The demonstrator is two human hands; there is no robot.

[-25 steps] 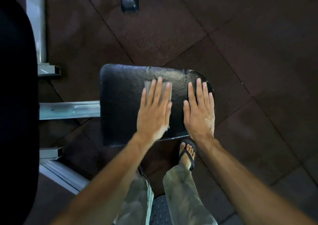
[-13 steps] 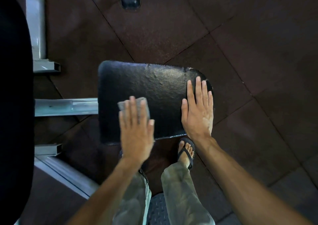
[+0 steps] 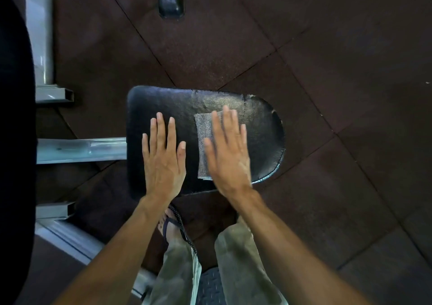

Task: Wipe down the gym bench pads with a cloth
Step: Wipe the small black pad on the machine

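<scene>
A small black seat pad [image 3: 261,127] with a worn, cracked far edge lies below me. My left hand [image 3: 163,162] rests flat on the pad's left half, fingers apart, with nothing under it. My right hand [image 3: 229,155], slightly blurred, presses flat on a grey cloth [image 3: 203,136] on the pad's right half. The cloth's left strip shows beside my right thumb; the remainder is hidden under the palm.
A grey metal bar [image 3: 81,149] joins the pad to the frame on the left. A large black pad [image 3: 14,141] fills the left edge. A tube with a black end cap [image 3: 170,1] lies on the dark rubber floor beyond. My sandalled foot [image 3: 173,227] stands under the pad's near edge.
The cloth was under my left hand, which swept it left and toward me. Now it lies under my right hand on the pad's right half, and my left hand rests bare.
</scene>
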